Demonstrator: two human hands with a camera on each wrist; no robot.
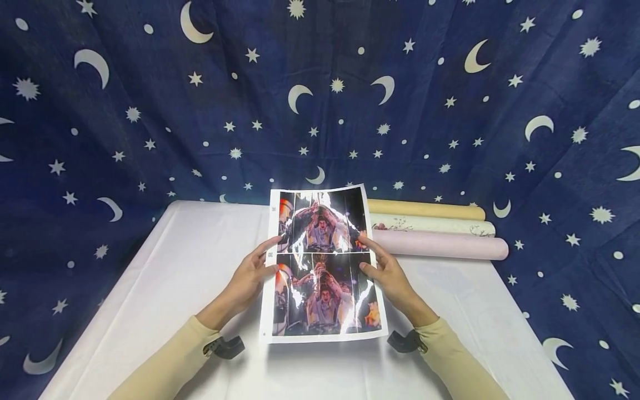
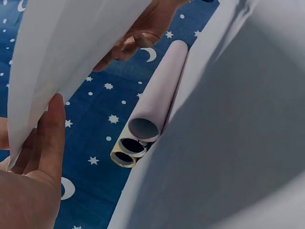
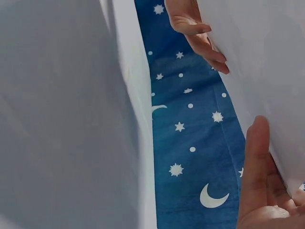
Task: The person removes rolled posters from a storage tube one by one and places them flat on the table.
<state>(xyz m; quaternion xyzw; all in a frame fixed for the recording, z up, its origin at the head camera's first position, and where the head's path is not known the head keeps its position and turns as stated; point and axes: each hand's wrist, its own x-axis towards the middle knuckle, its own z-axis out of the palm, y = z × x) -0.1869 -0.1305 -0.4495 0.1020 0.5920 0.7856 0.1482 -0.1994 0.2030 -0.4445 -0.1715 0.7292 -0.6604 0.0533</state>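
A glossy printed sheet (image 1: 325, 294) with a white border is held up over the table, bearing two similar photos of a person with raised arms, one above the other. My left hand (image 1: 248, 278) pinches its left edge, thumb on the printed face and fingers behind. At the right edge, my right hand (image 1: 392, 275) pinches it in the same way. Bright glare hides parts of both photos. Both wrist views show the plain white back of the sheet (image 2: 62, 52), with fingers (image 3: 258, 152) of the right hand against it in the right wrist view.
Three rolls lie side by side at the table's back right: a pink roll (image 1: 440, 245), a flower-patterned white roll (image 1: 435, 225) and a yellow roll (image 1: 425, 209). A white cloth covers the table (image 1: 165, 272). Behind hangs a dark blue curtain (image 1: 320, 50) with moons and stars.
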